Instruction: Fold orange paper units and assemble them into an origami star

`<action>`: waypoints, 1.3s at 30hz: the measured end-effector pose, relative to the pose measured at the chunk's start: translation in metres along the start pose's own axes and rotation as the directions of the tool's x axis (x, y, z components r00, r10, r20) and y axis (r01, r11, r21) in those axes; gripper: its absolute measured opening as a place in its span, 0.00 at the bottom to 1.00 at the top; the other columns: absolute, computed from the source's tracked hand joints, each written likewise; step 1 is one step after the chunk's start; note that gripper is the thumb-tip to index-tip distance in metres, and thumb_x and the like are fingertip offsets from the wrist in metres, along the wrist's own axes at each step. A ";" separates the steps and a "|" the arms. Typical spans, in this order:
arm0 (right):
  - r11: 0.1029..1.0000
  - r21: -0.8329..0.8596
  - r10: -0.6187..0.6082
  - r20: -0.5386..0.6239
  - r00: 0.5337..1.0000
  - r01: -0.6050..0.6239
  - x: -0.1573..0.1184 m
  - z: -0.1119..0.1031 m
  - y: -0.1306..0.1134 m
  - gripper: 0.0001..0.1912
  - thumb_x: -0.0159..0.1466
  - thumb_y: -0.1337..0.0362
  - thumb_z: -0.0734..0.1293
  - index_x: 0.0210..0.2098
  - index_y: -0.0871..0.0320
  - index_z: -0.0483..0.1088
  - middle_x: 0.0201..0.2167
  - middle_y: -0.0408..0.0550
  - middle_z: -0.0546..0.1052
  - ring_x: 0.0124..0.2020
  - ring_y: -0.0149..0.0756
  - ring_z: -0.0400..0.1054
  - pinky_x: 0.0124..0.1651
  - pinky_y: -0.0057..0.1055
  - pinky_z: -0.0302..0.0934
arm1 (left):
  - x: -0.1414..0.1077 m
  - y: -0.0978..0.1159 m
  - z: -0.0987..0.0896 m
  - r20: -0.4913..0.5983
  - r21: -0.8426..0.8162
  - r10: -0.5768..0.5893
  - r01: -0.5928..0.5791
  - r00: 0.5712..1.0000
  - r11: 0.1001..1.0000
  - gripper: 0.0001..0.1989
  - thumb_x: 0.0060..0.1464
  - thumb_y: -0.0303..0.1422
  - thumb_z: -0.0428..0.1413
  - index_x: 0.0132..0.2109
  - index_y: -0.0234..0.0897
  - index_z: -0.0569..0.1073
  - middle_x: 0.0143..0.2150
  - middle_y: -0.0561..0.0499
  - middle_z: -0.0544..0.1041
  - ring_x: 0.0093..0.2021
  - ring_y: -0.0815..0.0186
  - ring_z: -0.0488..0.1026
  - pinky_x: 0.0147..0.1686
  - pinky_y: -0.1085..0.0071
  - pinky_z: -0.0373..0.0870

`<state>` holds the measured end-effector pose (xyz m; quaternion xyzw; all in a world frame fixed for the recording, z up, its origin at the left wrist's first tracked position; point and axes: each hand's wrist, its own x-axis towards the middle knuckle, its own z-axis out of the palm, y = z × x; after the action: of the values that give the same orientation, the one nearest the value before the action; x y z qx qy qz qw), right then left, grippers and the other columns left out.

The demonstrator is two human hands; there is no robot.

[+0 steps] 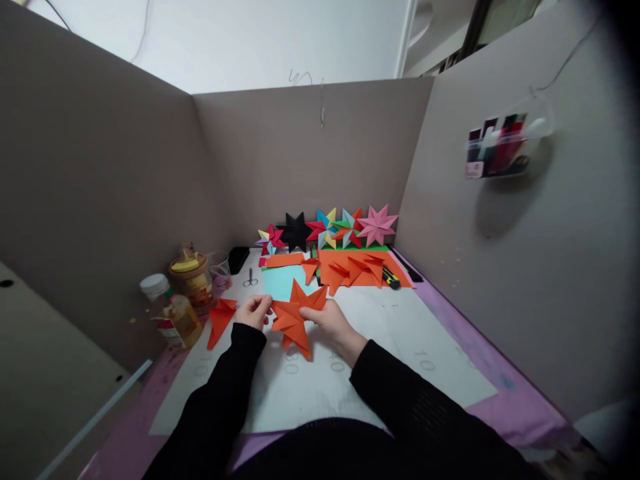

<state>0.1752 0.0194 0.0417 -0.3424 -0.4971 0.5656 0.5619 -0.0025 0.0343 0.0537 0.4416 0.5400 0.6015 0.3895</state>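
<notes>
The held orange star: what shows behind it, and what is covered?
Behind the orange star, a light blue sheet and the white work surface show in part. Whatever it covers directly behind cannot be seen.

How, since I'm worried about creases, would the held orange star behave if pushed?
The orange star looks like folded paper, so probably light. Layered folds may stiffen it, but its thin tips could bend.

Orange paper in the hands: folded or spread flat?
Folded. The orange paper shows creased, overlapping pieces with pointed tips; the right hand grips it.
</notes>
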 end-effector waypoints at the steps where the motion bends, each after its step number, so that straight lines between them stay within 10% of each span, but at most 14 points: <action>1: 1.000 0.008 0.005 0.013 1.000 -0.005 0.000 0.000 0.000 0.19 0.48 0.60 0.73 0.38 0.62 0.74 0.41 0.54 0.78 0.43 0.47 0.71 0.47 0.41 0.63 | 0.000 0.000 0.000 0.001 -0.008 -0.003 0.003 1.000 1.000 0.18 0.36 0.45 0.61 0.26 0.33 0.70 0.14 0.58 0.66 0.12 0.77 0.58 0.13 0.79 0.54; 18: 0.999 -0.024 0.044 -0.111 0.993 -0.047 0.001 0.001 -0.003 0.12 0.47 0.64 0.71 0.30 0.63 0.74 0.30 0.49 0.78 0.30 0.37 0.70 0.33 0.30 0.62 | 0.012 -0.011 -0.002 -0.086 -0.129 -0.024 0.013 0.996 0.992 0.21 0.37 0.47 0.60 0.32 0.33 0.70 0.24 0.53 0.72 0.21 0.73 0.67 0.18 0.78 0.60; 26: 1.000 0.006 0.002 -0.171 0.985 -0.001 0.002 0.000 -0.005 0.12 0.47 0.62 0.72 0.30 0.62 0.74 0.29 0.49 0.78 0.30 0.38 0.70 0.33 0.31 0.63 | -0.016 -0.021 0.025 0.352 -0.195 0.025 0.047 0.936 0.980 0.33 0.30 0.41 0.67 0.44 0.33 0.65 0.33 0.45 0.78 0.32 0.61 0.76 0.33 0.66 0.71; 31: 1.000 0.019 0.018 -0.008 1.000 -0.018 -0.003 0.005 -0.002 0.17 0.48 0.61 0.72 0.36 0.62 0.74 0.34 0.50 0.78 0.36 0.40 0.71 0.40 0.33 0.63 | -0.021 -0.011 0.020 0.230 -0.024 0.005 0.001 0.973 1.000 0.23 0.30 0.39 0.67 0.34 0.32 0.71 0.28 0.48 0.78 0.30 0.61 0.75 0.31 0.68 0.71; 39: 0.984 -0.143 0.103 -0.051 0.993 -0.109 0.002 0.001 0.008 0.12 0.49 0.58 0.70 0.24 0.63 0.72 0.19 0.45 0.74 0.21 0.30 0.63 0.23 0.25 0.53 | -0.016 -0.006 0.014 0.157 0.040 -0.033 0.027 0.987 0.999 0.18 0.31 0.40 0.65 0.28 0.30 0.75 0.26 0.46 0.78 0.26 0.62 0.73 0.27 0.70 0.69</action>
<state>0.1714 0.0218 0.0348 -0.4207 -0.5058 0.5494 0.5151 0.0153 0.0245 0.0462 0.4870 0.5254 0.5483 0.4316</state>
